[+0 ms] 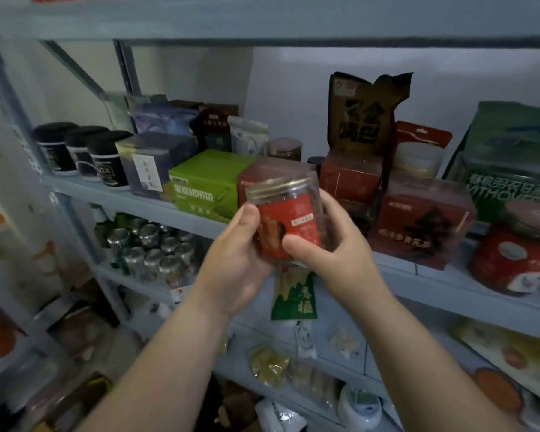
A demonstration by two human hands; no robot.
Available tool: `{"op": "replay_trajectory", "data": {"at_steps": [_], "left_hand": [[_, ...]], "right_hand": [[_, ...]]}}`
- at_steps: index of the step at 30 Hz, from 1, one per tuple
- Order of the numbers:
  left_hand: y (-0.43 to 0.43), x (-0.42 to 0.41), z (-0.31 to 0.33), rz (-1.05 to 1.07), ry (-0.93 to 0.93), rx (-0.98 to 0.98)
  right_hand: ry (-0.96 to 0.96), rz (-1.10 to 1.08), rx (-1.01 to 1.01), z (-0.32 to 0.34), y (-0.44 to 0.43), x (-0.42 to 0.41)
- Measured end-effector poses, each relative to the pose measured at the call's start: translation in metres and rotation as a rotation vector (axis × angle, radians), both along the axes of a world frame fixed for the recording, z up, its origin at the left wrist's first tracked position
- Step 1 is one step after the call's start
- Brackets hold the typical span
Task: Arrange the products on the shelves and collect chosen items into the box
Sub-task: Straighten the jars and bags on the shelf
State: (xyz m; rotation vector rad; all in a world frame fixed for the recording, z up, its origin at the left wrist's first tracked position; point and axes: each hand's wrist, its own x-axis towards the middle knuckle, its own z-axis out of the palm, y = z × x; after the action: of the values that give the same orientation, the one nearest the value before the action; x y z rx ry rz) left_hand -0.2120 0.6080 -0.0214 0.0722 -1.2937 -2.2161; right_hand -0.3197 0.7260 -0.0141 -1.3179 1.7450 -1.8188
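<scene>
A clear plastic jar with a gold lid and a red label (289, 213) is held in front of the middle shelf (131, 199), tilted slightly. My left hand (234, 260) grips it from the left and below, thumb on the label. My right hand (334, 247) holds its right side, thumb across the lower label. Behind the jar stand a green box (206, 185) and a red box (421, 219) on that shelf. No collecting box is in view.
The middle shelf also carries black-lidded tubs (75, 151), a dark blue box (150, 163), a tall brown pouch (363, 116), a green bag (512, 157) and a red-labelled jar (521, 254). Lower shelves hold several silver-lidded jars (153, 247), a green packet (293, 296) and loose bags.
</scene>
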Motion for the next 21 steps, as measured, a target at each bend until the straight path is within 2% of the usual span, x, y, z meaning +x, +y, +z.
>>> {"op": "replay_trajectory", "data": {"at_steps": [3, 6, 10, 14, 17, 21], "left_hand": [[0.001, 0.021, -0.024, 0.056, -0.092, 0.017], [-0.004, 0.050, -0.047, 0.070, -0.094, 0.036], [-0.013, 0.085, -0.070, 0.071, -0.155, 0.167], [-0.014, 0.105, -0.083, 0.042, -0.232, 0.219], [-0.023, 0.121, -0.092, -0.055, -0.307, 0.167], [-0.043, 0.142, -0.100, -0.130, -0.397, 0.014]], "right_hand": [[-0.164, 0.009, -0.051, -0.027, -0.009, 0.026], [-0.319, 0.026, -0.051, -0.053, -0.022, 0.057], [-0.374, 0.002, 0.005, -0.085, -0.037, 0.092], [-0.465, -0.048, -0.024, -0.104, -0.041, 0.114], [-0.591, -0.071, -0.043, -0.103, -0.042, 0.126], [-0.796, -0.050, 0.116, -0.104, -0.039, 0.131]]}}
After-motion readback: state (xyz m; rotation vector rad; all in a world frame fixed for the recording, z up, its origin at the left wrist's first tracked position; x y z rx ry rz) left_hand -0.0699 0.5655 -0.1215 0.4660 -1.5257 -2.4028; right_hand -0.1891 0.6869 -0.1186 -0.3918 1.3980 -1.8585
